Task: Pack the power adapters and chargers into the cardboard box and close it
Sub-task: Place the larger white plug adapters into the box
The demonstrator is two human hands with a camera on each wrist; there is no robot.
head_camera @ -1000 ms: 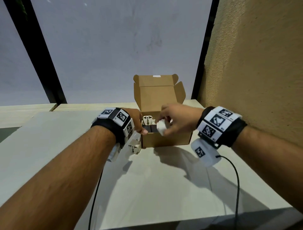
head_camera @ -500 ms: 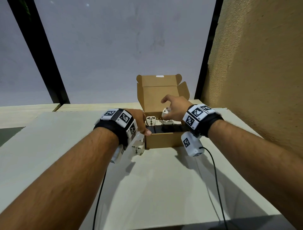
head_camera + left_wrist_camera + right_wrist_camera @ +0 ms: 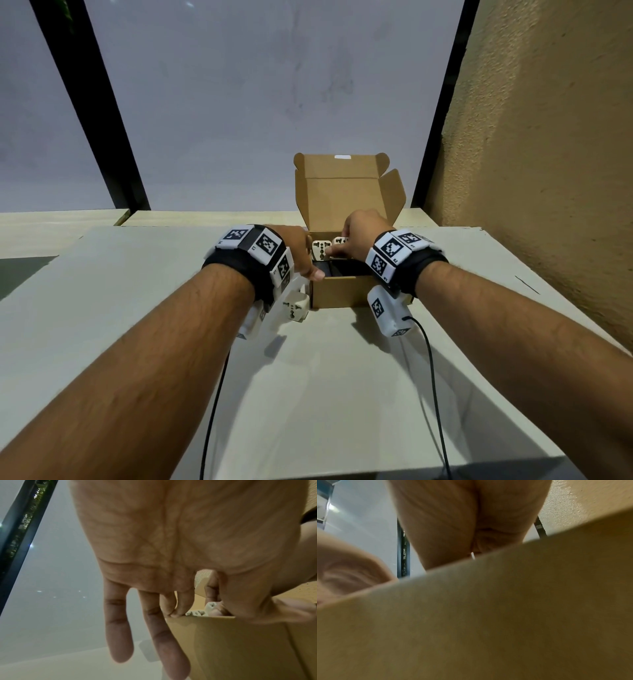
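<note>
The brown cardboard box [image 3: 342, 291] is sitting open, its lid [image 3: 339, 198] standing upright beyond our fingertips. Our left hand [image 3: 301, 250] is gripping its near left corner. Inside, the first white adapter [image 3: 321, 247] is standing just left of our right hand [image 3: 361, 233], whose fingertips are pinching the second white adapter [image 3: 340, 240]. Dark chargers [image 3: 337, 268] are lying beneath them. The third white adapter [image 3: 297, 306] is lying outside, under our left wrist.

The bench [image 3: 342, 394] has a pale, flat, matt top. A cardboard box [image 3: 346, 291] stands on it at the far middle, with the lid flap raised upright on the far side. One white adapter [image 3: 297, 306] lies on the bench top just beside the near left corner of the box, socket face toward the near side. Two black cables [image 3: 432, 377] cross the near part of the top; contact with it cannot be confirmed.
</note>
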